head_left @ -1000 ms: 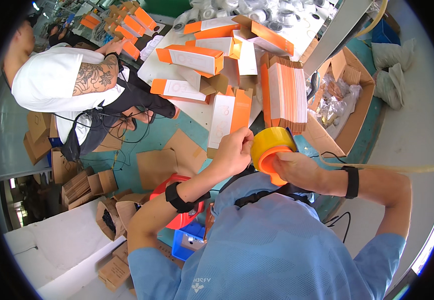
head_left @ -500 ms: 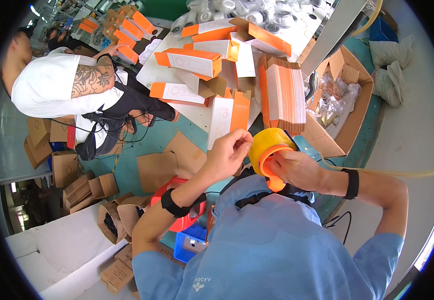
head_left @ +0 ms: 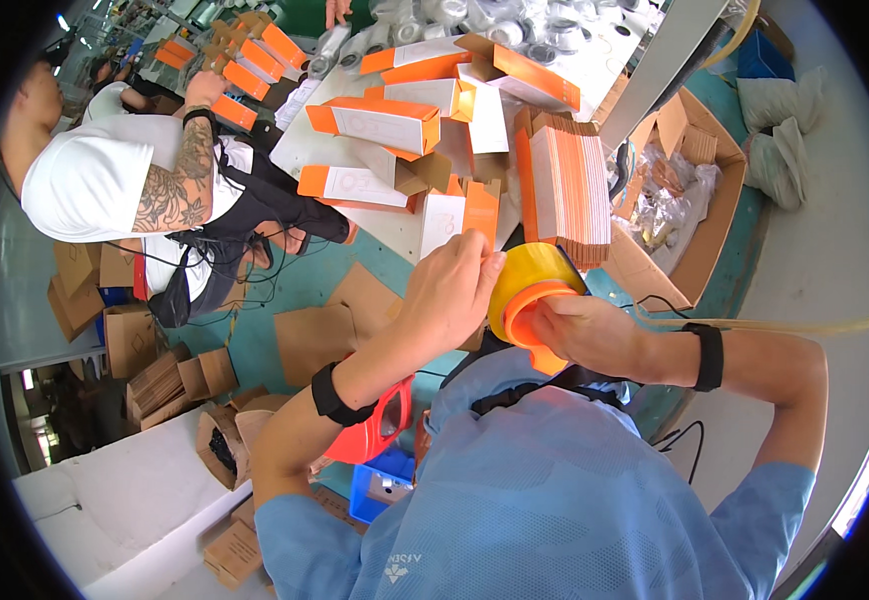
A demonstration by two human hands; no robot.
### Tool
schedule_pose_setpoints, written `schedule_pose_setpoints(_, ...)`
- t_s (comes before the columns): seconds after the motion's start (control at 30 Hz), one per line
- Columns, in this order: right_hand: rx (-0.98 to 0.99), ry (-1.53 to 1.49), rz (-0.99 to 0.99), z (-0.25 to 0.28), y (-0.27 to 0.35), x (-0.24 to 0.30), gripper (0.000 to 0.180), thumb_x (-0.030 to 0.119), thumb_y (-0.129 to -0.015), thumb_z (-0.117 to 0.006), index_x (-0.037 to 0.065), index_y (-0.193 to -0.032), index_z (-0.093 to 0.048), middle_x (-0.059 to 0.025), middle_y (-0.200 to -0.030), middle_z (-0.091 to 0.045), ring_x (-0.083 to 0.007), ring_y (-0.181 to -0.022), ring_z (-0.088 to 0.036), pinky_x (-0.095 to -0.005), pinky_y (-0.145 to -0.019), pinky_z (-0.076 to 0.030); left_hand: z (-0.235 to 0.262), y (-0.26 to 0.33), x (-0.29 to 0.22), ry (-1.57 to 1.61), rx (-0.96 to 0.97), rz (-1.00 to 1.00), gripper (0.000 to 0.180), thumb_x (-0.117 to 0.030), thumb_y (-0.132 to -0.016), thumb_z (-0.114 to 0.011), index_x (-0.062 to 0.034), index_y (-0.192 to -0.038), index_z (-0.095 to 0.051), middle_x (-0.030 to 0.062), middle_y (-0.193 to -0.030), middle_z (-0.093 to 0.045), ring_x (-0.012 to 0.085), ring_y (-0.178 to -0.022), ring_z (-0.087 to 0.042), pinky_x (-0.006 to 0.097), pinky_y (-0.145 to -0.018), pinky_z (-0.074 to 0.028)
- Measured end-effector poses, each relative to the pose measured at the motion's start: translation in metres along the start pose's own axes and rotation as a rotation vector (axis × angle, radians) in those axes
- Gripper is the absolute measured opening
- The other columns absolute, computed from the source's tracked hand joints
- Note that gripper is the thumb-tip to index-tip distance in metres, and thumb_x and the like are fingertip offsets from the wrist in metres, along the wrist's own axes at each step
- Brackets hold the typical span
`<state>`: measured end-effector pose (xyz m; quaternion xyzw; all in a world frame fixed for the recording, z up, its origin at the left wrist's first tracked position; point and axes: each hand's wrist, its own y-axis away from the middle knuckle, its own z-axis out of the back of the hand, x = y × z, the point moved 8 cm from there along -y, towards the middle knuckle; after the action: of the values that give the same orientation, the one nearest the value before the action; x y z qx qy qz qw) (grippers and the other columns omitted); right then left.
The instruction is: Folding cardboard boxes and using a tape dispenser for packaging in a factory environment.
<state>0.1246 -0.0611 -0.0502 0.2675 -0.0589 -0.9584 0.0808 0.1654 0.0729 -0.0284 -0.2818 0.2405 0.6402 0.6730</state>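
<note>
My right hand (head_left: pixel 590 335) grips an orange tape dispenser (head_left: pixel 545 358) that carries a wide roll of yellowish tape (head_left: pixel 507 288). Its fingers reach into the orange ring. Against the left side of the roll, my left hand (head_left: pixel 452 292) is closed, thumb and fingers pinched together; whatever lies between them is too small to make out. Just beyond my hands stand a white-and-orange carton (head_left: pixel 443 220) and a tight stack of flat orange-and-white cartons (head_left: pixel 567 190).
Several opened cartons (head_left: pixel 380 125) lie across the white table (head_left: pixel 300 140). A large cardboard box (head_left: pixel 690 285) with plastic scraps stands at right. A co-worker in a white shirt (head_left: pixel 90 180) sits at left. Below my left arm are a red container (head_left: pixel 360 442) and a blue bin (head_left: pixel 375 490).
The tape roll and dispenser have shifted slightly left and nearer the table. My left hand has moved up a little beside the roll. The co-worker's arm has lifted, and another hand shows at the table's far edge.
</note>
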Motion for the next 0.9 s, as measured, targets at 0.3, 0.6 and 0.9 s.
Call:
schedule_pose_setpoints(0.3,0.1,0.008,0.117,-0.002,0.004,0.006,0.013,0.018,-0.078,-0.055,0.015,-0.088,-0.063,-0.0007,-0.091,-0.057,-0.015,-0.093,-0.051,-0.0254,-0.086,-0.035,-0.008,0.002,-0.004,-0.188,0.416,0.075,0.015,-0.012,-0.092,-0.053,0.0013,-0.092,-0.059,0.0179,-0.078,-0.066,0.0359,-0.071,-0.064,0.042,-0.063,-0.048)
schedule_pose_setpoints(0.6,0.022,-0.016,0.186,-0.001,0.008,0.017,0.01,0.018,-0.078,-0.056,0.015,-0.086,-0.062,0.002,-0.089,-0.057,-0.0143,-0.088,-0.049,-0.0246,-0.082,-0.035,-0.032,-0.002,0.026,0.342,0.823,0.166,0.017,-0.014,-0.087,-0.056,0.0008,-0.079,-0.058,0.0114,-0.062,-0.059,0.0169,-0.059,-0.06,0.032,-0.055,-0.046)
schedule_pose_setpoints(0.9,-0.083,-0.073,0.061,0.005,0.015,0.012,0.005,0.017,-0.079,-0.058,0.018,-0.079,-0.063,0.0046,-0.085,-0.061,-0.0119,-0.089,-0.052,-0.0246,-0.089,-0.032,-0.02,0.004,0.001,0.242,0.467,-0.067,0.009,-0.004,-0.078,-0.059,-0.0005,-0.073,-0.052,0.0064,-0.061,-0.051,0.0135,-0.052,-0.044,0.029,-0.05,-0.039)
